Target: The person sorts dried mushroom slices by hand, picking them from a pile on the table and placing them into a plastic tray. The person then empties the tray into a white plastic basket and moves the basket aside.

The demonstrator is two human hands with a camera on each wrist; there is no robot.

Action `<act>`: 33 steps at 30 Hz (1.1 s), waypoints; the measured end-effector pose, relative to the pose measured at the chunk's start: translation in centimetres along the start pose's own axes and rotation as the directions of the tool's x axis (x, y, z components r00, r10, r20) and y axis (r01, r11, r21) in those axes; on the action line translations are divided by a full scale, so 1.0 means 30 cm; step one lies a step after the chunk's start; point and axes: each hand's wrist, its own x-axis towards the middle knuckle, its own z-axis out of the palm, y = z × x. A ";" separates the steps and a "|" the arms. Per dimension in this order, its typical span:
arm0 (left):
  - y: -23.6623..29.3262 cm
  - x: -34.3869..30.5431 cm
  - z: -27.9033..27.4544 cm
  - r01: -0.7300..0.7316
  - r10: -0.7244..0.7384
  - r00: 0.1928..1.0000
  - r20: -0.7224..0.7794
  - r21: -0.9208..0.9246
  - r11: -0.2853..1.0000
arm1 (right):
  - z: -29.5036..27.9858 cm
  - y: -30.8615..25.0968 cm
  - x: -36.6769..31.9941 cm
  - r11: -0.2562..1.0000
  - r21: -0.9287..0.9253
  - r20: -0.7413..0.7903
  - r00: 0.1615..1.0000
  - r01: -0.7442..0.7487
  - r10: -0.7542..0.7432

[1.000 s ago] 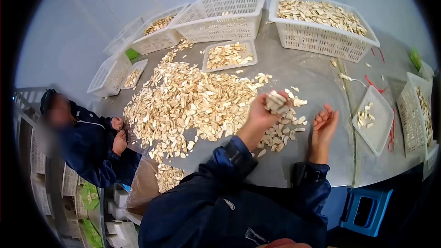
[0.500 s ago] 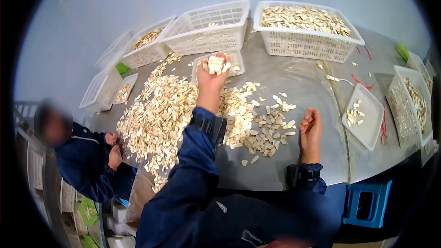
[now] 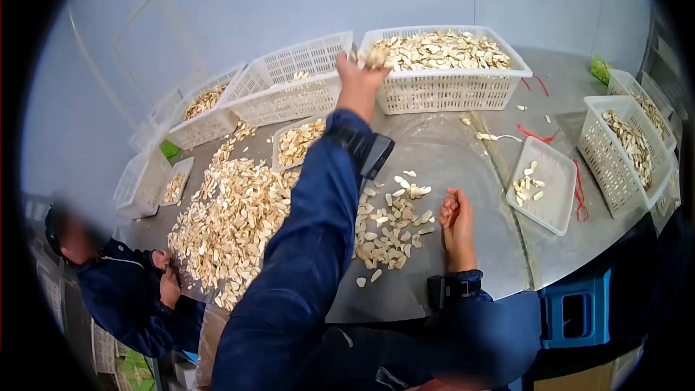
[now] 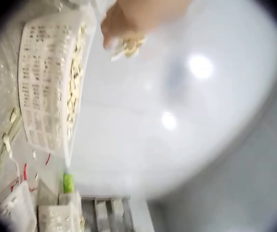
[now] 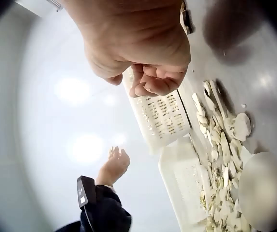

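My left hand [image 3: 357, 85] is stretched out to the back of the table and grips a handful of pale, flat dried slices [image 3: 376, 56]. It is at the near left corner of a white slotted basket [image 3: 449, 94] heaped with similar slices. In the left wrist view the slices [image 4: 132, 46] poke out past the fingers, above the basket's rim. My right hand [image 3: 457, 226] idles at the front of the table, fingers loosely curled and holding nothing. Loose slices [image 3: 394, 235] are scattered left of it, and a large pile [image 3: 232, 210] spreads further left, partly hidden by my left arm.
Left of the full basket is another white basket [image 3: 289, 101] with few slices. A shallow tray [image 3: 554, 177] with several slices lies on the right, near red cords [image 3: 580, 199] and a further basket [image 3: 612, 177]. Another person's hands [image 3: 168, 286] are at the table's left edge.
My left hand has carried its handful from above the loose slices, past the small tray, to the full basket at the back. My right hand stays loosely curled on its side of the table.
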 end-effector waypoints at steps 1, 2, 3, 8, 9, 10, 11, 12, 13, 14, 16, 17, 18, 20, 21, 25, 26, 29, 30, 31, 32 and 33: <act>-0.004 0.002 0.009 0.022 -0.014 0.998 -0.053 0.148 0.989 | -0.007 -0.001 -0.001 1.000 0.012 -0.010 1.000 0.007 -0.007; -0.009 0.000 0.019 0.045 -0.016 0.995 -0.102 0.291 0.956 | -0.015 -0.008 0.006 1.000 0.025 -0.015 1.000 0.018 -0.018; -0.018 -0.001 0.016 0.072 -0.008 0.989 -0.147 0.430 0.900 | -0.020 -0.013 0.011 0.999 0.041 -0.020 0.999 0.031 -0.031; -0.033 -0.233 -0.283 0.332 -0.353 0.933 -0.066 0.533 0.778 | -0.037 -0.011 0.044 0.999 0.044 -0.036 0.999 0.027 -0.025; -0.010 -0.322 -0.310 0.345 -0.362 0.926 -0.107 0.626 0.699 | -0.045 0.007 0.034 1.000 0.030 -0.027 1.000 -0.001 0.002; 0.026 -0.387 -0.334 0.325 -0.368 0.926 -0.083 0.673 0.665 | -0.042 0.012 0.026 1.000 0.022 -0.016 1.000 0.010 -0.009; 0.067 -0.452 -0.361 0.304 -0.377 0.924 -0.063 0.717 0.628 | -0.041 0.010 0.035 1.000 0.016 -0.006 1.000 0.018 -0.018; 0.110 -0.517 -0.390 0.284 -0.388 0.920 -0.043 0.757 0.589 | -0.043 0.014 0.033 1.000 0.009 0.004 1.000 0.026 -0.026; 0.159 -0.566 -0.411 0.298 -0.419 0.908 -0.022 0.738 0.605 | -0.043 0.014 0.026 1.000 0.013 -0.005 1.000 0.014 -0.014; 0.203 -0.612 -0.429 0.304 -0.409 0.912 -0.041 0.737 0.604 | -0.037 0.002 0.028 1.000 0.018 -0.010 1.000 0.018 -0.017; 0.270 -0.716 -0.472 0.300 -0.388 0.920 -0.056 0.737 0.606 | -0.026 -0.014 0.011 0.999 0.013 -0.028 0.999 0.031 -0.030; 0.282 -0.762 -0.497 0.309 -0.408 0.911 -0.051 0.739 0.599 | -0.016 -0.019 0.000 0.999 0.001 -0.041 0.999 0.033 -0.032; 0.297 -0.809 -0.521 0.311 -0.423 0.905 -0.040 0.741 0.595 | 0.000 -0.026 -0.002 0.999 -0.013 -0.046 0.998 0.036 -0.037; 0.307 -0.908 -0.557 0.297 -0.381 0.922 -0.066 0.752 0.589 | -0.019 -0.020 0.006 1.000 0.007 -0.032 0.999 0.028 -0.028; 0.303 -0.956 -0.585 0.298 -0.370 0.925 -0.081 0.759 0.579 | -0.032 -0.019 0.009 1.000 0.015 -0.020 1.000 0.023 -0.023; 0.223 -1.104 -0.653 0.444 -0.529 0.842 -0.105 0.692 0.570 | -0.064 -0.078 -0.038 0.999 0.041 -0.020 0.999 0.028 -0.028; 0.190 -1.142 -0.652 0.480 -0.574 0.812 -0.105 0.679 0.555 | -0.057 -0.107 -0.079 0.996 -0.072 -0.087 0.994 0.055 -0.062; 0.105 -1.209 -0.675 0.531 -0.728 0.683 -0.060 0.726 0.437 | -0.091 -0.175 -0.167 0.823 -0.555 -0.155 0.958 0.117 -0.240; 0.079 -1.226 -0.682 0.529 -0.781 0.623 -0.039 0.756 0.385 | -0.123 -0.208 -0.200 0.692 -0.712 -0.144 0.942 0.115 -0.304; 0.060 -1.241 -0.684 0.562 -0.818 0.571 -0.065 0.758 0.332 | -0.160 -0.247 -0.230 0.495 -0.860 -0.078 0.928 0.121 -0.364; 0.040 -1.249 -0.701 0.552 -0.846 0.532 -0.036 0.773 0.314 | -0.210 -0.279 -0.249 0.325 -0.940 -0.030 0.925 0.103 -0.380; 0.026 -1.254 -0.725 0.538 -0.869 0.496 -0.007 0.787 0.300 | -0.261 -0.305 -0.260 0.146 -0.986 0.021 0.926 0.082 -0.378</act>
